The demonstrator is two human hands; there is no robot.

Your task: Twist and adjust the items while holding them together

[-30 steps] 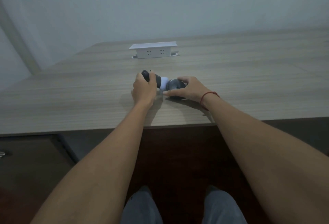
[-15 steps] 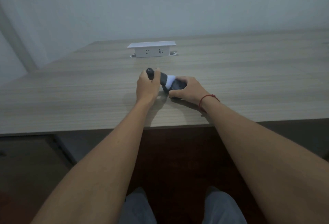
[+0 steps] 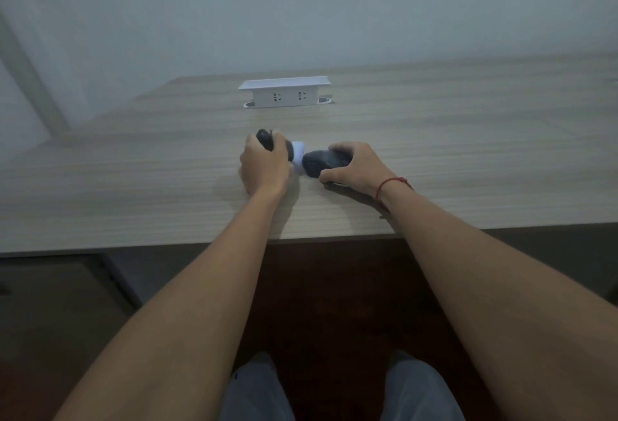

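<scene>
My left hand (image 3: 262, 166) grips a dark handle-shaped tool (image 3: 266, 141) whose white round head (image 3: 298, 153) points right. That white head touches the front of a black computer mouse (image 3: 321, 161) lying on the wooden table (image 3: 133, 180). My right hand (image 3: 354, 166) grips the mouse from its right side, thumb on the near edge and fingers curled over the far edge. A red string is tied round my right wrist.
A white pop-up socket box (image 3: 284, 93) with two outlets stands at the back of the table, near a grey wall. The table's front edge runs just below my wrists. My knees show at the bottom, and a dark cabinet sits at lower left.
The white head, pushed over the mouse half a second ago, has drawn back to the mouse's left end. My right hand has shifted slightly right, uncovering more of the mouse.
</scene>
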